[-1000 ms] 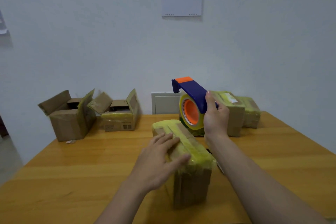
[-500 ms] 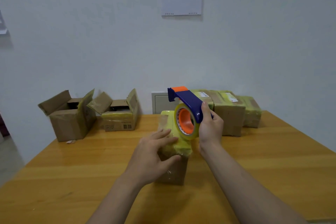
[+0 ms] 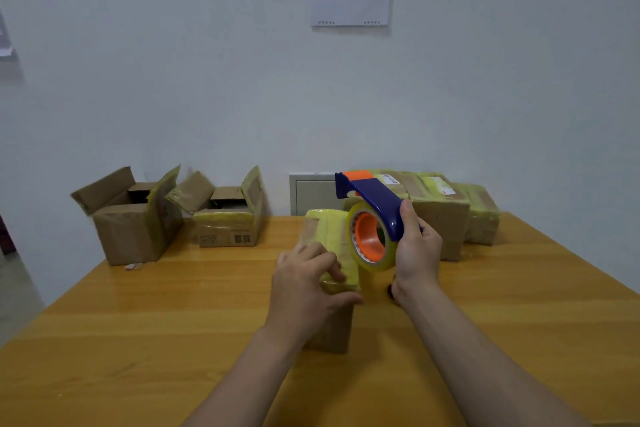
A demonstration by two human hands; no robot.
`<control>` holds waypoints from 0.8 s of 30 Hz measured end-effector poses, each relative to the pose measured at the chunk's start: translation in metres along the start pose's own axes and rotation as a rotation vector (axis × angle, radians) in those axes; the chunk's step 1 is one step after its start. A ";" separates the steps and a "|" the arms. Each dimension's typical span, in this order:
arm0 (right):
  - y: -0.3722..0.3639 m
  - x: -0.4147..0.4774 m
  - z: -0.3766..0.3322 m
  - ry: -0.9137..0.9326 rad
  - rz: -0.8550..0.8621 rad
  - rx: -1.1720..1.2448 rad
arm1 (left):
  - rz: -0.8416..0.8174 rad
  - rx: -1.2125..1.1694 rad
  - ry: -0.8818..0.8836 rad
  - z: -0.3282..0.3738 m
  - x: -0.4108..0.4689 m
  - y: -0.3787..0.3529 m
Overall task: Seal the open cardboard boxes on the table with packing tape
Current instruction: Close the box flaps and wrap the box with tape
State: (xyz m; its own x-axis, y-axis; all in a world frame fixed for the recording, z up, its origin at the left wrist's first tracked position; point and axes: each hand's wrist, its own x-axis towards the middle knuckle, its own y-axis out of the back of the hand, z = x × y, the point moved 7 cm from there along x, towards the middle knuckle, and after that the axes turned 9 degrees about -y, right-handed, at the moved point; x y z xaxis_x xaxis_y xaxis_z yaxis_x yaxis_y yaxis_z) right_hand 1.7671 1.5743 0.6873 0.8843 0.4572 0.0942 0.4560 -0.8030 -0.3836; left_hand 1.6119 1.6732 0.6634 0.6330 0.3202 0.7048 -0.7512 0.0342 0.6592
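Our left hand (image 3: 308,282) curls over the near top edge of the small taped box (image 3: 329,329) standing mid-table (image 3: 173,322), while our right hand (image 3: 417,253) wraps the blue tape dispenser (image 3: 375,204) beside it. We should pin the box firmly and draw the tape flat. A second ago the dispenser was higher and our left fingers lay spread.

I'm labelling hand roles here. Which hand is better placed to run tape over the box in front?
Right. The right hand grips the tape dispenser, held close beside the box; the left hand holds the near end of that box and likely serves best steadying it.
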 end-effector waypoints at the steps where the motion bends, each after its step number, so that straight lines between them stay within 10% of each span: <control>1: 0.001 0.001 -0.003 0.003 -0.009 -0.008 | 0.009 0.019 -0.005 0.001 -0.001 -0.001; 5: 0.010 0.005 -0.021 0.029 -0.084 -0.087 | -0.041 -0.022 0.004 0.004 -0.001 0.004; 13: 0.016 0.001 -0.059 0.099 -0.354 -0.152 | 0.148 -1.023 0.683 -0.023 0.027 0.057; 24: -0.012 -0.020 -0.064 0.044 -0.588 -0.034 | 0.046 -1.950 0.797 0.020 0.032 0.039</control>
State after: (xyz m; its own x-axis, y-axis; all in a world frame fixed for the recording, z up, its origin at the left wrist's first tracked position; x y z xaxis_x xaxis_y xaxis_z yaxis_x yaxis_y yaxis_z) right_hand 1.7502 1.5500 0.7484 0.4847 0.8140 0.3202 0.8735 -0.4314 -0.2255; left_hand 1.6064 1.6662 0.7172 0.8127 0.5698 0.1222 -0.2716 0.5559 -0.7856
